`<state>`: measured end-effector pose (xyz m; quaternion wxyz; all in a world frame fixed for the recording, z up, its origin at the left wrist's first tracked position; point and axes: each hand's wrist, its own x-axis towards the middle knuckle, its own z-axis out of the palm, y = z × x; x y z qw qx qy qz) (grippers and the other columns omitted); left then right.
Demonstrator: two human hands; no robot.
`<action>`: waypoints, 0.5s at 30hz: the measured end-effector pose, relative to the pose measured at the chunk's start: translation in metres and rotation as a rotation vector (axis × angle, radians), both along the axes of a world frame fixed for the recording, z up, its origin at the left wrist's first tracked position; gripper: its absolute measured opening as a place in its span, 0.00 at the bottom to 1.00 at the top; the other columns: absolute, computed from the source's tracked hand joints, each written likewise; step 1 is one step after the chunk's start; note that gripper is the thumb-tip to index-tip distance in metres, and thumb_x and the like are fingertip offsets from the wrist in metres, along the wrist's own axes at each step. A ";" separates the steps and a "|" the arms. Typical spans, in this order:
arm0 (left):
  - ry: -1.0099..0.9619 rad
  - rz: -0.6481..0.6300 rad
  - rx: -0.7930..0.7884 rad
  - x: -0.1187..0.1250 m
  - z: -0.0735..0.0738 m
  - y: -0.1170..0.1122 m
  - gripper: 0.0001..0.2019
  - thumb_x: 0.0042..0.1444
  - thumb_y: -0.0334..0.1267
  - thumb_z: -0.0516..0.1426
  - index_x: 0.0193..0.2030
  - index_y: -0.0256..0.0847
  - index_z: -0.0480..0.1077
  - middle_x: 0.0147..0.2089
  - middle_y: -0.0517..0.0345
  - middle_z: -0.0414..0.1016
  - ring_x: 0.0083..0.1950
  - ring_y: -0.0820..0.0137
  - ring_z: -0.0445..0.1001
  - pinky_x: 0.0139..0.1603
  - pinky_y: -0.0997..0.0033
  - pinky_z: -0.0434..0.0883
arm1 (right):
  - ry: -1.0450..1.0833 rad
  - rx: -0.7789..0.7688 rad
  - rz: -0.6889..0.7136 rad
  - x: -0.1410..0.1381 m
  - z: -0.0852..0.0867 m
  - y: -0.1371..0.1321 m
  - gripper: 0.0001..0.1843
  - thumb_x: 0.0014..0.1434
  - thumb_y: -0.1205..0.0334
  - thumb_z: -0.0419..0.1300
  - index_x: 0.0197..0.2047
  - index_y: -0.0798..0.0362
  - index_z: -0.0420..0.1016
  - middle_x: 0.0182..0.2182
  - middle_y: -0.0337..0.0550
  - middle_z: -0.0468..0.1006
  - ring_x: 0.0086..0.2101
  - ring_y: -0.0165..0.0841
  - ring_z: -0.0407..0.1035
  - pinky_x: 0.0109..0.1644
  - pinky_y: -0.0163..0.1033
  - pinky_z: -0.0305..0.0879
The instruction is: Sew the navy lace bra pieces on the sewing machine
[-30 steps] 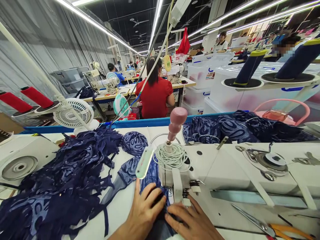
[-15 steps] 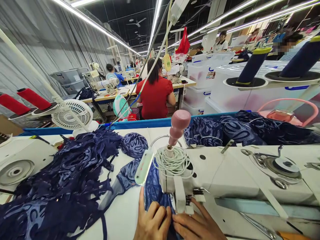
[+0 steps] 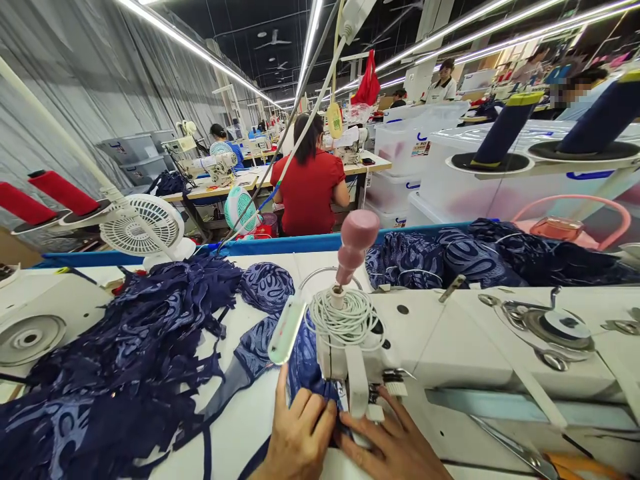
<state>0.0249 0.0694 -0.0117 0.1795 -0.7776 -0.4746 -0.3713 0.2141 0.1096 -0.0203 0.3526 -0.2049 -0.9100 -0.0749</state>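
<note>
My left hand (image 3: 299, 437) presses flat on a navy patterned fabric piece (image 3: 306, 365) just left of the needle area of the white sewing machine (image 3: 450, 333). My right hand (image 3: 393, 443) lies beside it, fingers on the same fabric under the machine head. Both hands touch each other at the fingertips. The needle itself is hidden behind the machine head. A coil of white cord (image 3: 345, 317) and a pink knob (image 3: 356, 243) sit on top of the machine.
A big heap of navy fabric pieces (image 3: 125, 360) covers the table's left. More navy fabric (image 3: 475, 257) lies behind the machine. A white fan (image 3: 140, 230), red thread cones (image 3: 60, 193), scissors (image 3: 550, 460) at right. A person in red (image 3: 310, 187) sits ahead.
Both hands have slid forward toward the needle, pushing the navy fabric further under the machine head. The view has shifted slightly.
</note>
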 end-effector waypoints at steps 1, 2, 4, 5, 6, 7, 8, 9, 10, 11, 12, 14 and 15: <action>-0.009 -0.021 -0.047 -0.003 0.002 0.000 0.16 0.67 0.25 0.45 0.42 0.37 0.73 0.34 0.56 0.75 0.37 0.67 0.73 0.71 0.34 0.47 | -0.004 -0.006 -0.007 -0.001 0.002 -0.002 0.14 0.68 0.64 0.50 0.46 0.45 0.78 0.41 0.37 0.81 0.37 0.33 0.70 0.72 0.54 0.34; -0.024 -0.039 -0.089 -0.005 0.004 0.001 0.16 0.67 0.25 0.44 0.41 0.38 0.73 0.34 0.57 0.75 0.37 0.68 0.73 0.71 0.34 0.46 | -0.006 -0.016 -0.010 -0.001 0.004 -0.003 0.14 0.68 0.63 0.51 0.46 0.44 0.78 0.41 0.37 0.81 0.36 0.32 0.70 0.72 0.53 0.34; -0.028 -0.067 -0.098 -0.007 0.006 0.002 0.15 0.67 0.26 0.45 0.41 0.38 0.73 0.34 0.57 0.75 0.36 0.68 0.73 0.71 0.34 0.46 | 0.005 -0.053 -0.027 -0.002 0.007 -0.006 0.12 0.67 0.62 0.53 0.46 0.43 0.77 0.40 0.34 0.81 0.36 0.31 0.70 0.72 0.50 0.36; -0.014 -0.078 -0.070 -0.007 0.005 0.001 0.14 0.67 0.26 0.46 0.41 0.37 0.73 0.34 0.56 0.75 0.36 0.68 0.74 0.71 0.34 0.46 | 0.010 -0.060 -0.032 -0.003 0.007 -0.006 0.12 0.67 0.62 0.54 0.46 0.43 0.77 0.39 0.33 0.81 0.35 0.30 0.70 0.73 0.49 0.36; -0.002 -0.086 -0.033 -0.006 0.004 0.001 0.14 0.67 0.26 0.46 0.41 0.36 0.73 0.34 0.55 0.75 0.36 0.67 0.74 0.71 0.34 0.46 | 0.017 -0.052 -0.035 -0.003 0.006 -0.006 0.11 0.67 0.63 0.54 0.46 0.42 0.77 0.37 0.32 0.81 0.34 0.29 0.70 0.73 0.48 0.35; -0.004 -0.088 -0.003 -0.005 0.001 0.000 0.13 0.67 0.26 0.47 0.41 0.35 0.73 0.33 0.55 0.75 0.36 0.67 0.74 0.71 0.34 0.47 | 0.024 -0.034 -0.034 -0.004 0.004 -0.006 0.11 0.67 0.63 0.55 0.45 0.42 0.77 0.36 0.31 0.80 0.33 0.28 0.69 0.73 0.49 0.34; -0.022 -0.088 0.013 -0.004 -0.002 0.000 0.13 0.67 0.26 0.47 0.42 0.35 0.73 0.33 0.55 0.75 0.36 0.68 0.74 0.71 0.34 0.48 | 0.031 -0.016 -0.032 -0.005 0.000 -0.006 0.10 0.67 0.63 0.55 0.45 0.41 0.77 0.35 0.30 0.80 0.32 0.28 0.69 0.73 0.50 0.33; -0.048 -0.087 0.014 -0.003 -0.004 -0.001 0.13 0.67 0.26 0.47 0.42 0.35 0.73 0.32 0.56 0.75 0.35 0.69 0.74 0.71 0.35 0.49 | 0.043 0.001 -0.031 -0.006 -0.004 -0.005 0.10 0.67 0.63 0.56 0.45 0.41 0.77 0.34 0.30 0.80 0.31 0.28 0.69 0.73 0.51 0.33; -0.070 -0.086 0.007 -0.002 -0.006 -0.001 0.13 0.68 0.27 0.47 0.43 0.36 0.73 0.32 0.57 0.74 0.33 0.70 0.73 0.70 0.35 0.50 | 0.056 0.010 -0.031 -0.006 -0.009 -0.004 0.10 0.66 0.64 0.57 0.45 0.40 0.77 0.34 0.29 0.81 0.30 0.28 0.69 0.73 0.52 0.33; -0.079 -0.085 0.005 -0.002 -0.007 0.000 0.13 0.68 0.27 0.47 0.42 0.36 0.73 0.31 0.59 0.74 0.32 0.71 0.71 0.70 0.35 0.50 | 0.064 0.007 -0.037 -0.006 -0.013 -0.003 0.11 0.66 0.64 0.57 0.46 0.40 0.77 0.34 0.29 0.81 0.30 0.28 0.69 0.73 0.53 0.34; -0.070 -0.086 0.008 -0.003 -0.007 0.001 0.13 0.68 0.27 0.47 0.42 0.37 0.73 0.31 0.59 0.74 0.31 0.71 0.71 0.71 0.35 0.50 | 0.068 0.005 -0.043 -0.006 -0.017 -0.002 0.12 0.66 0.65 0.57 0.46 0.39 0.77 0.34 0.29 0.81 0.30 0.29 0.70 0.73 0.53 0.34; -0.029 -0.091 0.025 -0.005 -0.005 0.006 0.13 0.67 0.27 0.47 0.43 0.36 0.73 0.32 0.58 0.75 0.33 0.70 0.72 0.71 0.35 0.49 | 0.012 0.020 -0.033 -0.003 -0.020 0.000 0.15 0.65 0.68 0.56 0.48 0.40 0.77 0.37 0.30 0.82 0.33 0.30 0.71 0.73 0.54 0.33; -0.013 -0.094 0.025 -0.006 -0.003 0.009 0.13 0.68 0.27 0.47 0.43 0.35 0.73 0.34 0.56 0.75 0.35 0.69 0.73 0.71 0.35 0.49 | -0.044 0.027 -0.035 0.000 -0.020 0.000 0.17 0.63 0.70 0.55 0.50 0.41 0.76 0.40 0.31 0.83 0.36 0.31 0.72 0.72 0.55 0.31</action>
